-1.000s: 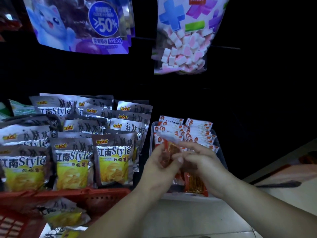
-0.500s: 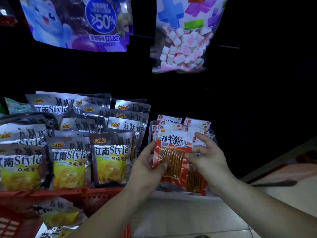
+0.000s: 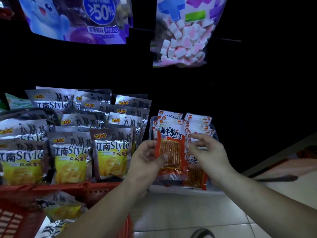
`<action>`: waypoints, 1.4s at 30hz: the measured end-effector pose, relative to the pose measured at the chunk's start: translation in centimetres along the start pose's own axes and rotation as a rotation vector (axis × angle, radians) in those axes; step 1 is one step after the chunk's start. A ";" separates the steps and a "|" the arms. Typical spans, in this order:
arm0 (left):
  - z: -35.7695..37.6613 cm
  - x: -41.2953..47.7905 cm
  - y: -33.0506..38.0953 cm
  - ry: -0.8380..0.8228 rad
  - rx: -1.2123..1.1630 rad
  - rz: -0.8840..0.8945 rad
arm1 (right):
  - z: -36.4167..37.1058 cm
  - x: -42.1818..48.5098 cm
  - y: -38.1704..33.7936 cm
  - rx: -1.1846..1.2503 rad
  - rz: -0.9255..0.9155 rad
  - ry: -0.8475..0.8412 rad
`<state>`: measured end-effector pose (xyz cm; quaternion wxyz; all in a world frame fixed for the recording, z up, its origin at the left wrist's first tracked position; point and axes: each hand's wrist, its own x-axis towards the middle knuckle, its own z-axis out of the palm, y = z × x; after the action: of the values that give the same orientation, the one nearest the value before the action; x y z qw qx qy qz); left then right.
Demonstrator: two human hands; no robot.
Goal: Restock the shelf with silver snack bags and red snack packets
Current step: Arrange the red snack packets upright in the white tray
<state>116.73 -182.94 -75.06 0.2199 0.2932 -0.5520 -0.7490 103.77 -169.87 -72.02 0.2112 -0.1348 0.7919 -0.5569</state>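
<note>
My left hand (image 3: 145, 162) holds a red snack packet (image 3: 170, 146) upright by its left edge, with the thumb on its front. It is in front of a clear tray (image 3: 215, 134) filled with rows of the same red packets (image 3: 197, 124). My right hand (image 3: 211, 152) is at the packet's right edge with curled, blurred fingers; I cannot tell whether it touches the packet. Silver snack bags (image 3: 109, 152) stand in several rows on the shelf to the left. More silver bags (image 3: 60, 205) lie in a red basket (image 3: 96, 191) at lower left.
A purple bag with a blue cartoon cat (image 3: 77, 19) and a clear bag of pink and white marshmallows (image 3: 183, 36) hang above. A green packet (image 3: 17, 102) sits at far left. Pale tiled floor (image 3: 188, 217) lies below the tray, with a shoe tip (image 3: 202, 233) at the bottom.
Both hands turned the red packet upright from a bunched grip to face me. The right hand's fingers have since shifted slightly right along its edge.
</note>
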 end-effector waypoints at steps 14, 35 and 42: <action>-2.6 1.1 -3.2 -0.113 0.829 0.478 | 1.2 1.8 0.1 -0.195 -0.065 -0.083; -1.3 0.0 -5.5 -0.579 1.165 0.539 | -1.7 2.1 5.0 -0.463 0.465 -0.676; -3.2 0.9 -3.7 -0.561 1.233 0.508 | 0.1 1.1 5.3 -0.457 0.351 -0.667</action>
<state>118.20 -184.66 -79.48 0.0318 0.0233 -0.9608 -0.2744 102.99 -168.66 -77.27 0.5114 -0.2141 0.7941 -0.2493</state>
